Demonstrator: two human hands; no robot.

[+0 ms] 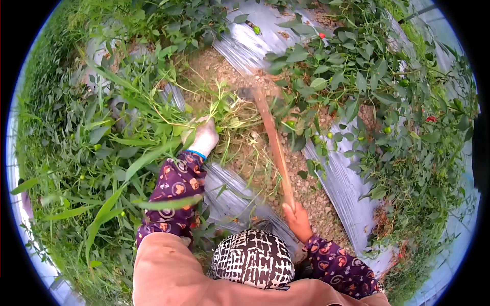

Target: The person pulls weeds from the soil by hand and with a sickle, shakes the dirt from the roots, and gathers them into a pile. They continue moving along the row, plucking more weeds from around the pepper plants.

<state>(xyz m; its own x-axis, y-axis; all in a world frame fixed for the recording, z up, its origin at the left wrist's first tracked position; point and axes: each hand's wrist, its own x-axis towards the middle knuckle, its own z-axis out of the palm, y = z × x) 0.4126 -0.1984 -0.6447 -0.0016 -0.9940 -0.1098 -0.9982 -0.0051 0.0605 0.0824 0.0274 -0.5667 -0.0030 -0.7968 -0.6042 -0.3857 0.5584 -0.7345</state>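
Note:
My left hand [204, 135], in a white glove with a blue cuff, is closed on a clump of green weeds [224, 109] at the edge of the bare soil strip. My right hand [298, 220], bare, grips the lower end of a long wooden hoe handle [274, 144]. The handle runs up and left to the hoe blade [246, 93], which rests on the soil just right of the weeds. Both sleeves are purple with a pattern.
Silver plastic mulch [341, 179] lines both sides of the dirt furrow [255, 153]. Pepper plants [367, 86] with green and a few red fruits crowd the right side. Tall grass [102, 153] fills the left. A patterned black-and-white cloth [252, 258] sits at my front.

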